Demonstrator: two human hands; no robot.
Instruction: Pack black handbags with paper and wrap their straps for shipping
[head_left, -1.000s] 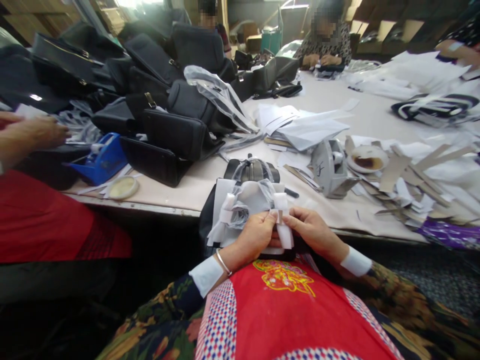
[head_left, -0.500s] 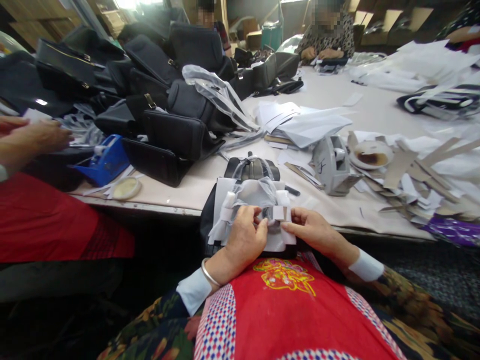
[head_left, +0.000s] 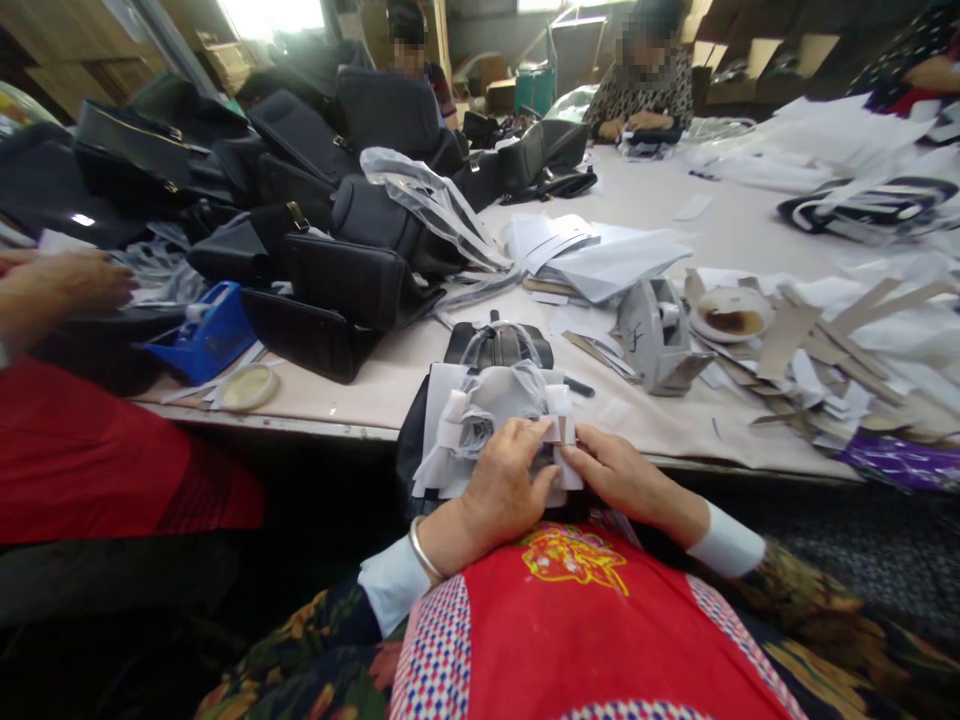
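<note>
A black bag (head_left: 412, 436) leans at the table's edge against my lap, with white paper sheets (head_left: 442, 390) on it. Clear plastic wraps its handle (head_left: 529, 380), and a coil of clear plastic (head_left: 475, 432) lies on the left of the sheet. On the right side a white paper strip (head_left: 553, 430) is wrapped around a strap. My left hand (head_left: 510, 475) has its fingertips on this strip, thumb bent below. My right hand (head_left: 619, 475) pinches the strip's right edge between thumb and fingers. What lies under my left palm is hidden.
Black bags (head_left: 345, 275) are piled at the left. A grey tape dispenser (head_left: 652, 340), cardboard scraps (head_left: 787, 335) and a dish of brown stuff (head_left: 731, 314) stand right. A blue tape dispenser (head_left: 206, 335) is near a co-worker's hand (head_left: 67, 285). Papers (head_left: 592, 255) lie mid-table.
My left hand has moved right, from the middle of the bag onto the paper strip, uncovering the plastic coil. My right hand stays at the strip's edge. The view has shifted slightly.
</note>
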